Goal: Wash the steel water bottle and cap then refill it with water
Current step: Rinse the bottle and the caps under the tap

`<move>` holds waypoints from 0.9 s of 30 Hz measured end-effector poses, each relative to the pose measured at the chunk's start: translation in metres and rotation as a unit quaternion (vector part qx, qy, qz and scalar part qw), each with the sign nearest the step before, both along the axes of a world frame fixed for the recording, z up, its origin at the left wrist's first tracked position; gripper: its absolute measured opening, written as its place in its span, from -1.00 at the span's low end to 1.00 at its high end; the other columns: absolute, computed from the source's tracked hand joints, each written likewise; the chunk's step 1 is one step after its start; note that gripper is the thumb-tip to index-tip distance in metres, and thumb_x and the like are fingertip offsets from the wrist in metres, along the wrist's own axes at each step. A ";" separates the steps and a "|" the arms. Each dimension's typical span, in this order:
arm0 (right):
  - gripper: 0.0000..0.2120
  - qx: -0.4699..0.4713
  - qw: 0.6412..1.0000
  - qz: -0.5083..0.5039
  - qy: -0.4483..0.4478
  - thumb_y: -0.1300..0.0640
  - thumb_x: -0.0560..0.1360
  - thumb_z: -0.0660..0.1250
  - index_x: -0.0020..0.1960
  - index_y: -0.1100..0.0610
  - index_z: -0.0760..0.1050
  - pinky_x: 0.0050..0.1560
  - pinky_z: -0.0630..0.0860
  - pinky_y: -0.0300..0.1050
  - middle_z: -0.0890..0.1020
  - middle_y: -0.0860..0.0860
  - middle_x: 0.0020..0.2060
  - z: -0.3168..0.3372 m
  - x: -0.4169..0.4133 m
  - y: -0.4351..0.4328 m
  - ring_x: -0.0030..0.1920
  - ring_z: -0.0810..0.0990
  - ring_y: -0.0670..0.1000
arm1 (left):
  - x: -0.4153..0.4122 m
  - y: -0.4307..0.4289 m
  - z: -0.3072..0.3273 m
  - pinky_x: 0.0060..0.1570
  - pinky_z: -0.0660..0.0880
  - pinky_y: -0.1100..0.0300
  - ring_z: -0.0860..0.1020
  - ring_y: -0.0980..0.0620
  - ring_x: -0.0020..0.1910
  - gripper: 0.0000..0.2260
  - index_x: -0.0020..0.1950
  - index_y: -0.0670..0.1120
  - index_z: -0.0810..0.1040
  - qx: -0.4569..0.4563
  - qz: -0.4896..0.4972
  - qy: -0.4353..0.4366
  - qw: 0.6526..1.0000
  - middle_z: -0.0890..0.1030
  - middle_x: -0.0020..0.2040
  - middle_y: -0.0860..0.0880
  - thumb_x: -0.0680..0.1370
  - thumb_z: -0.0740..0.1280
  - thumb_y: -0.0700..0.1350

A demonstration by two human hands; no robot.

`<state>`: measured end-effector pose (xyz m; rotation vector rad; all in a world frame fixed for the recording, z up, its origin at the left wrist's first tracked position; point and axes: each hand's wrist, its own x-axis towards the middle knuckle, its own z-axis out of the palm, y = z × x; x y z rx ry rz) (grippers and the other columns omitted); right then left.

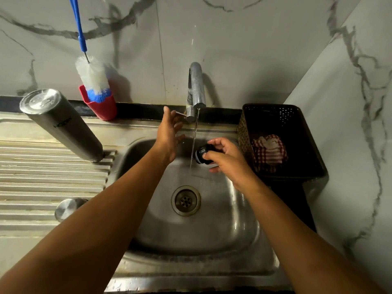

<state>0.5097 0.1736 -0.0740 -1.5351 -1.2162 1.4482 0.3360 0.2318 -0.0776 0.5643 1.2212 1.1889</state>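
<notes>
Marble walls back the steel sink [233,230]; over its bowl the right hand [229,160] curls its grip round the cap [202,154], just beside the stream from the tap [196,85]. The left hand [169,136] is spread, holding nothing, near the tap. The bottle [63,126] stands upturned on the draining board [42,177], well left; a basket [305,145] crowds the right

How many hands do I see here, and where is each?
2. The left hand is by the tap, fingers straight; the right hand holds the cap next to the running water, above the sink.
</notes>
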 end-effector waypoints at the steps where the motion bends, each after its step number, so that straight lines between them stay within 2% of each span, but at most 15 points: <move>1: -0.68 -0.003 1.000 -0.001 0.002 0.24 0.48 0.48 0.19 0.03 0.55 -0.16 0.66 -0.09 0.62 0.04 0.18 -0.002 0.001 0.000 0.10 0.68 0.11 | 0.001 0.000 0.002 0.50 0.32 -0.11 0.43 -0.01 0.47 -0.41 0.59 0.00 0.38 0.010 -0.006 0.012 1.000 0.51 0.46 0.03 0.72 -0.07 0.30; 4: -0.68 -0.016 1.000 0.003 0.009 0.24 0.50 0.47 0.21 0.07 0.55 -0.14 0.67 -0.06 0.63 0.07 0.18 -0.004 0.001 -0.003 0.09 0.69 0.14 | 0.003 0.002 0.008 0.57 0.21 -0.18 0.40 -0.02 0.52 -0.34 0.55 -0.01 0.47 0.028 -0.040 0.034 0.998 0.49 0.52 -0.02 0.70 -0.14 0.33; 8: -0.70 -0.019 1.000 0.006 0.023 0.22 0.50 0.48 0.20 0.06 0.56 -0.20 0.64 -0.11 0.64 0.08 0.18 -0.004 0.003 -0.005 0.07 0.70 0.14 | 0.000 0.005 0.014 0.61 0.05 -0.24 0.25 -0.08 0.62 -0.27 0.59 -0.02 0.42 0.034 -0.096 0.101 0.990 0.37 0.61 -0.03 0.69 -0.21 0.35; 11: -0.72 -0.014 1.000 0.016 0.019 0.22 0.51 0.48 0.19 0.07 0.56 -0.20 0.65 -0.10 0.65 0.09 0.17 0.004 0.004 -0.007 0.03 0.72 0.13 | -0.006 0.012 0.024 0.60 0.03 -0.26 0.23 -0.07 0.63 -0.27 0.61 -0.03 0.38 0.020 -0.135 0.138 0.981 0.34 0.63 -0.01 0.68 -0.20 0.36; 13: -0.73 -0.009 0.999 0.030 0.024 0.23 0.52 0.48 0.20 0.11 0.55 -0.14 0.69 -0.02 0.67 0.12 0.14 0.017 0.004 -0.009 -0.01 0.74 0.15 | -0.010 0.010 0.030 0.60 0.07 -0.26 0.26 -0.06 0.62 -0.31 0.63 -0.02 0.35 0.011 -0.135 0.132 0.982 0.35 0.63 -0.01 0.69 -0.14 0.35; 15: -0.72 0.006 0.996 0.054 0.070 0.22 0.53 0.47 0.22 0.15 0.55 -0.06 0.68 0.08 0.70 0.17 0.10 0.033 0.006 -0.011 0.00 0.75 0.21 | -0.013 -0.001 0.031 0.57 0.18 -0.26 0.33 -0.08 0.57 -0.38 0.62 -0.01 0.34 0.002 -0.106 0.112 0.988 0.40 0.59 -0.02 0.71 -0.06 0.32; 17: -0.68 0.000 0.979 0.075 0.190 0.20 0.52 0.46 0.25 0.19 0.53 -0.07 0.69 0.10 0.70 0.24 0.10 0.044 0.012 -0.014 0.01 0.73 0.27 | -0.017 -0.023 0.024 0.52 0.30 -0.22 0.41 -0.10 0.51 -0.42 0.60 0.00 0.37 -0.014 -0.096 0.103 0.990 0.46 0.54 -0.03 0.71 -0.01 0.30; 19: -0.62 -0.066 0.956 0.079 0.275 0.16 0.52 0.42 0.30 0.21 0.50 -0.09 0.70 0.06 0.68 0.26 0.12 0.037 0.014 -0.020 0.02 0.71 0.26 | -0.023 -0.052 0.012 0.45 0.39 -0.18 0.50 -0.09 0.41 -0.44 0.52 0.01 0.48 -0.046 -0.125 0.112 0.985 0.55 0.46 -0.05 0.70 0.04 0.31; 20: -0.61 -0.102 0.965 0.077 0.229 0.16 0.53 0.43 0.32 0.23 0.48 -0.09 0.71 0.06 0.69 0.25 0.11 0.025 0.011 -0.024 0.00 0.71 0.23 | -0.026 -0.065 0.006 0.40 0.43 -0.16 0.53 -0.09 0.36 -0.46 0.46 0.01 0.53 -0.068 -0.143 0.122 0.980 0.58 0.41 -0.06 0.70 0.07 0.31; 21: -0.61 -0.121 0.984 0.089 0.095 0.17 0.53 0.45 0.32 0.22 0.49 -0.10 0.72 0.07 0.70 0.23 0.08 0.012 0.008 -0.028 -0.04 0.72 0.19 | -0.030 -0.078 0.000 0.36 0.45 -0.13 0.54 -0.08 0.34 -0.48 0.43 0.00 0.56 -0.087 -0.160 0.133 0.974 0.60 0.38 -0.06 0.70 0.08 0.30; 22: -0.63 -0.118 0.988 0.091 -0.049 0.19 0.51 0.49 0.28 0.20 0.51 -0.11 0.73 0.09 0.70 0.21 0.06 -0.001 0.004 -0.035 -0.09 0.73 0.14 | -0.035 -0.090 -0.003 0.35 0.46 -0.12 0.54 -0.08 0.33 -0.48 0.43 0.00 0.56 -0.102 -0.171 0.147 0.969 0.59 0.38 -0.05 0.70 0.09 0.30; 23: -0.64 -0.110 0.984 0.073 -0.121 0.20 0.48 0.52 0.23 0.17 0.52 -0.12 0.72 0.09 0.70 0.21 0.05 -0.011 0.002 -0.039 -0.13 0.73 0.12 | -0.040 -0.097 -0.006 0.37 0.45 -0.12 0.52 -0.08 0.34 -0.49 0.45 0.00 0.54 -0.109 -0.179 0.161 0.965 0.57 0.39 -0.05 0.70 0.10 0.29; 24: -0.64 -0.106 0.987 0.047 -0.110 0.22 0.48 0.52 0.22 0.18 0.52 -0.13 0.72 0.08 0.70 0.24 0.06 -0.015 0.000 -0.042 -0.14 0.73 0.13 | -0.046 -0.103 -0.005 0.39 0.44 -0.13 0.52 -0.08 0.35 -0.49 0.47 0.00 0.53 -0.111 -0.182 0.172 0.962 0.57 0.39 -0.04 0.70 0.11 0.28; 25: -0.64 -0.107 0.994 0.023 -0.029 0.24 0.50 0.50 0.25 0.20 0.50 -0.14 0.72 0.06 0.70 0.27 0.07 -0.012 -0.004 -0.044 -0.12 0.75 0.17 | -0.052 -0.105 -0.004 0.41 0.44 -0.13 0.52 -0.08 0.35 -0.50 0.46 0.00 0.53 -0.110 -0.181 0.178 0.961 0.57 0.39 -0.03 0.70 0.13 0.27; 27: -0.68 -0.116 0.978 0.039 0.170 0.27 0.55 0.42 0.28 0.22 0.49 -0.14 0.72 0.04 0.71 0.28 0.07 0.001 -0.006 -0.045 -0.03 0.74 0.24 | -0.063 -0.110 0.001 0.41 0.45 -0.14 0.54 -0.06 0.33 -0.52 0.44 0.01 0.55 -0.108 -0.171 0.180 0.963 0.60 0.36 -0.02 0.69 0.15 0.27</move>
